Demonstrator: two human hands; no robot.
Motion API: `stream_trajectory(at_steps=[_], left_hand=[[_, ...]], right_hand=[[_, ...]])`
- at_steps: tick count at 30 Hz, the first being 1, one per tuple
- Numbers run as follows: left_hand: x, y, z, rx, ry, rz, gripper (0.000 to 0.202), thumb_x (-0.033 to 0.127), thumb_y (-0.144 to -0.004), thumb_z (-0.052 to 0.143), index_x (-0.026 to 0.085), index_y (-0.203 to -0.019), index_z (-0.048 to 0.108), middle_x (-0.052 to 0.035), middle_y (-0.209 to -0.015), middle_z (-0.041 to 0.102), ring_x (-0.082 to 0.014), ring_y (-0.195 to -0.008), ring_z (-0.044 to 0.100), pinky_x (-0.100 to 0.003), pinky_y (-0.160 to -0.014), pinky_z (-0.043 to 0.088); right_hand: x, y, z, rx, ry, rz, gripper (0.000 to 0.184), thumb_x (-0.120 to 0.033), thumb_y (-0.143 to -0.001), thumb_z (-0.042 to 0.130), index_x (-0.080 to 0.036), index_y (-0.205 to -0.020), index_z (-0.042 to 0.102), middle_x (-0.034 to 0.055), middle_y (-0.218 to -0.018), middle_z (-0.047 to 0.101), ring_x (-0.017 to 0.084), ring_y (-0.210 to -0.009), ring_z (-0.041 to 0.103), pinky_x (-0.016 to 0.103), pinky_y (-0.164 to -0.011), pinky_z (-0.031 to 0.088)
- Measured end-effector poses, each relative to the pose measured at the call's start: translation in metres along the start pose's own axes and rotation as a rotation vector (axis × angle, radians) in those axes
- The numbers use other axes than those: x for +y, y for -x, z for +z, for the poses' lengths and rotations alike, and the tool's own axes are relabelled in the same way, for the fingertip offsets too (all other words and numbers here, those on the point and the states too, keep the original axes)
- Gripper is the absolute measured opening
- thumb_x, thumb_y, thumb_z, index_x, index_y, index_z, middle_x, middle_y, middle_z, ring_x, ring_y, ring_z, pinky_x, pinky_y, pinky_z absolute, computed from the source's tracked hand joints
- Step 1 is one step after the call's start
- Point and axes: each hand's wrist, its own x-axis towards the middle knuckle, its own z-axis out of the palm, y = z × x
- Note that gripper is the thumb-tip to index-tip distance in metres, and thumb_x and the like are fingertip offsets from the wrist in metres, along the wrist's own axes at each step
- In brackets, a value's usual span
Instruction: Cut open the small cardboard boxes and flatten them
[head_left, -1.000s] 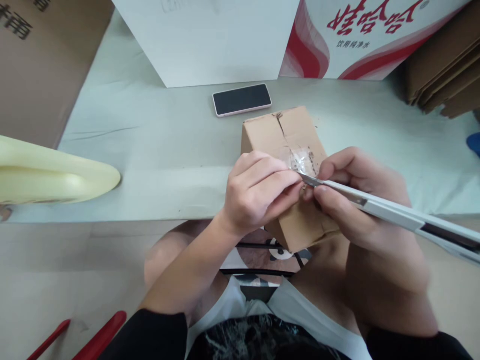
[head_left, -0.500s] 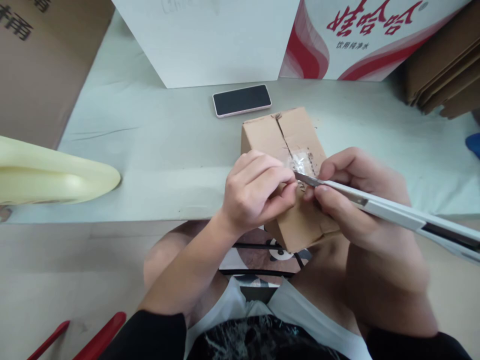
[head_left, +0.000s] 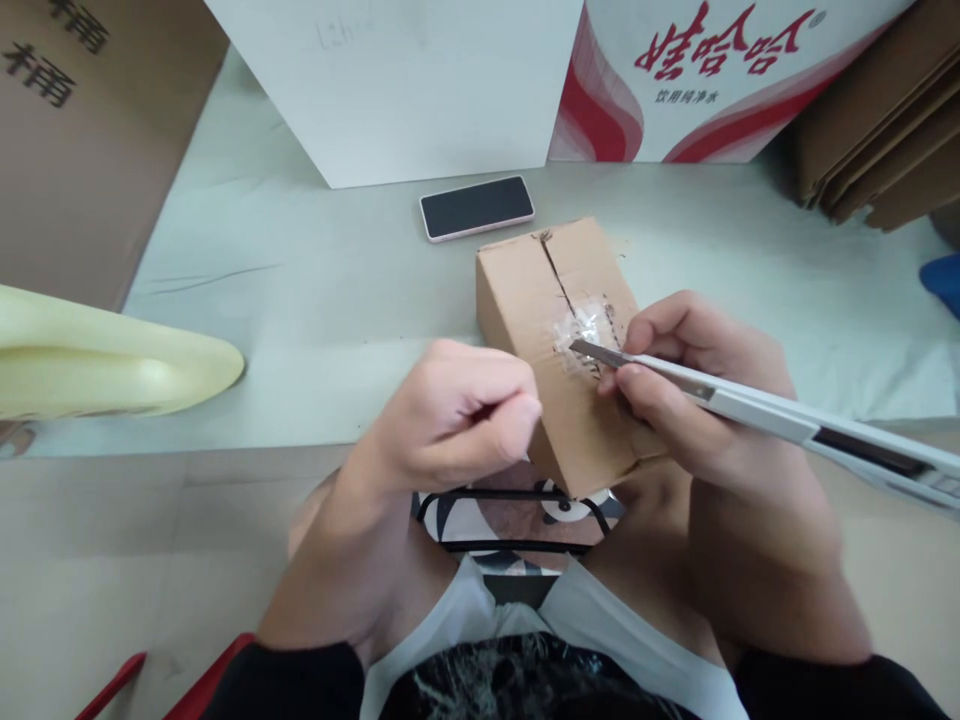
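On the tabletop [head_left: 337, 290], I see a phone [head_left: 477, 208] near a white box [head_left: 420, 95]; a red-and-white carton [head_left: 660, 120] stands beside that box, and brown cardboard [head_left: 877, 120] sits farther right. To my left are a brown box [head_left: 97, 180] and a yellow object [head_left: 127, 370].

Pale green table [head_left: 337, 300], phone [head_left: 477, 208], small cardboard box [head_left: 517, 285], white carton [head_left: 420, 90], red-patterned carton [head_left: 690, 130]

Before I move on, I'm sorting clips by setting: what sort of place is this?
Perhaps a storeroom or home work corner: a pale table, a red-and-white carton and stacked brown cardboard near a small taped box.
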Motion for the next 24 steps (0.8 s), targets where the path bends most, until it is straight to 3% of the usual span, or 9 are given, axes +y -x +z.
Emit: stream_trajectory(at_steps=[3,6,9,13,16,24], left_hand=[[0.011,-0.001,-0.004,-0.177,-0.039,-0.033,0.033,0.011,-0.101,0.059,0.019,-0.069,0.057,0.0013,-0.061,0.063,-0.009,-0.051,0.056,-0.021,-0.049,0.044],[0.009,0.001,-0.008,-0.213,-0.02,0.009,0.014,0.009,-0.098,0.07,0.018,-0.087,0.072,-0.0037,-0.079,0.078,-0.0123,-0.067,0.073,-0.02,-0.064,0.058],[0.003,0.004,-0.012,-0.153,0.033,0.063,0.014,0.005,-0.091,0.079,0.018,-0.089,0.073,-0.004,-0.082,0.081,-0.0128,-0.072,0.078,-0.019,-0.069,0.061],[-0.003,0.005,-0.014,0.025,0.028,0.067,0.021,0.017,-0.085,0.089,0.021,-0.076,0.07,0.0006,-0.068,0.076,-0.0118,-0.058,0.071,-0.021,-0.054,0.055],[-0.006,0.005,-0.015,0.107,0.013,0.041,0.02,0.02,-0.085,0.09,0.021,-0.075,0.073,-0.0001,-0.069,0.077,-0.0117,-0.058,0.07,-0.021,-0.052,0.054],[-0.008,0.007,-0.013,0.142,-0.022,-0.027,0.006,0.011,-0.092,0.081,0.017,-0.09,0.082,-0.0056,-0.085,0.083,-0.0127,-0.073,0.078,-0.017,-0.063,0.06]], right_hand=[[-0.001,-0.001,0.001,0.012,-0.009,0.008,0.019,-0.037,-0.093,0.074,-0.026,-0.088,0.058,-0.0033,-0.061,0.059,0.012,-0.051,0.05,0.028,-0.046,0.031],[-0.002,-0.002,0.002,0.03,-0.015,0.012,0.025,-0.041,-0.091,0.077,-0.026,-0.086,0.058,-0.0034,-0.059,0.058,0.012,-0.048,0.046,0.028,-0.044,0.032],[-0.001,-0.002,0.001,0.044,-0.018,0.0,0.023,-0.04,-0.091,0.076,-0.025,-0.086,0.059,-0.0037,-0.058,0.058,0.011,-0.046,0.045,0.027,-0.042,0.03],[0.001,-0.001,0.0,0.046,-0.03,-0.001,0.021,-0.038,-0.091,0.076,-0.025,-0.086,0.06,-0.0034,-0.059,0.058,0.01,-0.046,0.045,0.027,-0.042,0.03],[0.002,-0.001,-0.001,0.034,-0.026,-0.013,0.018,-0.033,-0.09,0.075,-0.026,-0.086,0.06,-0.0035,-0.059,0.058,0.011,-0.047,0.045,0.027,-0.042,0.03],[0.0,-0.002,-0.001,0.04,-0.013,0.002,0.017,-0.026,-0.087,0.075,-0.026,-0.087,0.058,-0.0036,-0.06,0.058,0.011,-0.047,0.046,0.026,-0.042,0.031]])
